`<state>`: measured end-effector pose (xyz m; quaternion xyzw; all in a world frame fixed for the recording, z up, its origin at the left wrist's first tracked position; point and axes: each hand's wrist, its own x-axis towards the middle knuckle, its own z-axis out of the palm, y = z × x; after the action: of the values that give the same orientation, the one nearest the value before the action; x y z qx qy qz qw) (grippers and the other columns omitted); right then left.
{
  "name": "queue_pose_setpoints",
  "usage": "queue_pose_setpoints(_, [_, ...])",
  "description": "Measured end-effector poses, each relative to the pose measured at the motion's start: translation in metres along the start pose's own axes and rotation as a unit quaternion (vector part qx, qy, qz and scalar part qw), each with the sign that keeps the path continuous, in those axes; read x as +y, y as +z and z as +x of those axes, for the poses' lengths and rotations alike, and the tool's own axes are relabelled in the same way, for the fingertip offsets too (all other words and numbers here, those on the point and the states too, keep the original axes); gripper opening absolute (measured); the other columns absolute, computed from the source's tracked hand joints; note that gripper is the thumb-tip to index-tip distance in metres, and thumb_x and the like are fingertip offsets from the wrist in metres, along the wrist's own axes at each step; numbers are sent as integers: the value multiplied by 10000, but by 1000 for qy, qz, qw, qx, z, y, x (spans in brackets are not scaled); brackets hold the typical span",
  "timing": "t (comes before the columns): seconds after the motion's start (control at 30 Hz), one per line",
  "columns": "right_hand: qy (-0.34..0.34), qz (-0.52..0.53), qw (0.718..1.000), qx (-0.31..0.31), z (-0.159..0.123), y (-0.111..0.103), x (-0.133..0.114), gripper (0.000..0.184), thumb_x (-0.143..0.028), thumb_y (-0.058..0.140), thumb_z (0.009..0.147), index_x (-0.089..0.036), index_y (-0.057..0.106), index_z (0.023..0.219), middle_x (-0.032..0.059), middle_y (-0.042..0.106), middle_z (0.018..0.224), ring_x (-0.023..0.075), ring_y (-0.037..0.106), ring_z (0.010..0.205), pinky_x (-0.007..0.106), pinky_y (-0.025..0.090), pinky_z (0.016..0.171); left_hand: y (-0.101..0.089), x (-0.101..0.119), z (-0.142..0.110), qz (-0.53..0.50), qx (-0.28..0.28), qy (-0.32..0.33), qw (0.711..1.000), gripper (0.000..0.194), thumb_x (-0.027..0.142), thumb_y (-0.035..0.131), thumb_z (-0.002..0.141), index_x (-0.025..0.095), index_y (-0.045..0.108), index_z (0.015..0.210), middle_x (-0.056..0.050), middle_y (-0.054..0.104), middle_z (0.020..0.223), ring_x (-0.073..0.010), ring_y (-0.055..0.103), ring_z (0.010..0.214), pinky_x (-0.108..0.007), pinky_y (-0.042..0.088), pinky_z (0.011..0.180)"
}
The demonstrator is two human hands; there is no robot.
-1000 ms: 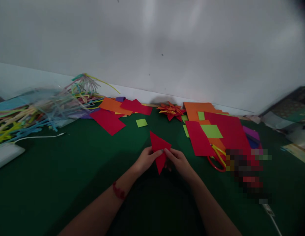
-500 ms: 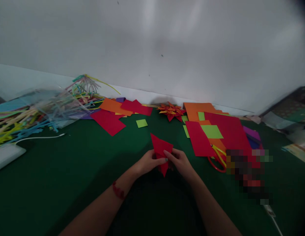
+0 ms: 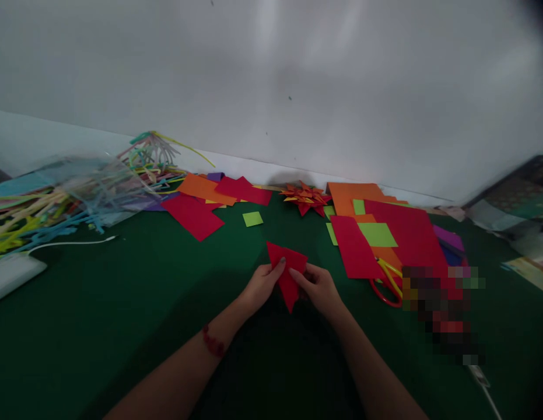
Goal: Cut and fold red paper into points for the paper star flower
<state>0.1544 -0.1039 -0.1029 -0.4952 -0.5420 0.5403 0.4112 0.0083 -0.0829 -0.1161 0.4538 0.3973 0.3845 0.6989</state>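
A folded piece of red paper [image 3: 289, 286] is held between both hands above the green tabletop, one point aimed down toward me. My left hand [image 3: 263, 287] pinches its left side, the thumb lying on the upper face. From the right, my right hand [image 3: 317, 286] grips the other edge, thumb on top and fingers hidden beneath. Beyond the hands sits a spiky red and orange folded paper flower [image 3: 306, 198]. A small lime-green paper square [image 3: 252, 219] lies to its left.
Red sheets [image 3: 195, 217] and orange paper [image 3: 207, 189] overlap at the back left, beside a plastic bag of colourful strips [image 3: 100, 186]. On the right are stacked sheets [image 3: 405, 224] and yellow-and-red-handled scissors [image 3: 388, 297]. A white device [image 3: 17, 274] with a cable lies far left.
My left thumb has slid up and away from the right thumb, to the upper part of the red paper. The paper has tilted slightly. The other things stay where they were.
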Motion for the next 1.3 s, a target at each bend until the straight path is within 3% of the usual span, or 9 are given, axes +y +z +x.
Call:
queue_pose_setpoints(0.17, [15, -11, 999, -42, -3, -3, -4, 226, -390, 556, 768, -169, 599, 792, -32, 556, 550, 71, 467, 421, 184, 328, 391, -2, 3, 4, 1, 87, 50, 995, 283, 386, 642, 684, 125, 614, 789, -67, 661, 804, -168, 600, 705, -251, 451, 642])
queue_pose_setpoints(0.37, [24, -2, 998, -61, -3, -1, -3, 241, -395, 562, 762, -154, 584, 763, -25, 552, 548, 69, 469, 418, 180, 322, 388, -3, 0, 4, -45, 142, 35, 988, 288, 407, 627, 688, 122, 591, 680, -26, 621, 632, -124, 552, 548, -219, 408, 527])
queue_pose_setpoints(0.6, [31, 11, 998, -47, -4, -4, -4, 236, -387, 564, 762, -153, 569, 729, -30, 543, 531, 65, 459, 412, 176, 313, 387, 0, 6, 1, -88, 123, 43, 988, 378, 487, 554, 732, 114, 582, 674, -25, 592, 607, -118, 537, 537, -228, 412, 544])
queue_pose_setpoints(0.8, [21, 5, 999, 46, 1, -4, -2, 253, -413, 569, 749, -161, 563, 729, -32, 539, 508, 79, 472, 403, 187, 330, 380, 0, 4, 4, -44, 39, 76, 995, 295, 356, 636, 701, 147, 595, 906, -55, 644, 836, -166, 597, 715, -258, 455, 622])
queue_pose_setpoints(0.97, [25, -11, 998, 50, 5, -4, 1, 259, -425, 544, 764, -177, 560, 838, -63, 485, 425, 71, 423, 333, 174, 285, 333, -2, 3, 4, 53, 90, 129, 986, 220, 332, 574, 756, 163, 612, 893, -47, 643, 832, -167, 590, 732, -267, 458, 631])
queue_pose_setpoints(1.07, [28, 18, 998, 44, 4, -5, -2, 342, -402, 579, 743, -198, 509, 1008, -77, 492, 426, 82, 434, 332, 173, 291, 328, -3, 9, -4, 192, 173, 226, 939, 167, 310, 547, 786, 190, 638, 858, -31, 616, 803, -157, 566, 740, -276, 443, 669])
queue_pose_setpoints(1.13, [17, 60, 998, 20, 1, -5, -6, 413, -370, 606, 727, -209, 479, 1087, -53, 551, 494, 104, 495, 401, 186, 348, 364, -4, 12, -11, 301, 224, 314, 872, 125, 268, 550, 792, 211, 656, 824, -29, 588, 802, -156, 544, 760, -282, 428, 683])
queue_pose_setpoints(1.23, [-4, 148, 989, -8, -2, -5, -10, 463, -349, 595, 731, -243, 463, 1161, 29, 650, 816, 150, 594, 622, 242, 454, 499, -8, 12, -18, 441, 226, 426, 757, 149, 217, 566, 785, 277, 660, 884, -31, 583, 857, -177, 521, 836, -322, 402, 740])
queue_pose_setpoints(1.3, [-3, 205, 979, -16, -2, -6, -10, 443, -383, 534, 760, -239, 476, 1175, 68, 619, 1020, 189, 609, 786, 286, 480, 612, -10, 11, -19, 494, 197, 464, 708, 213, 195, 559, 791, 313, 637, 951, -27, 590, 895, -186, 510, 880, -357, 373, 800])
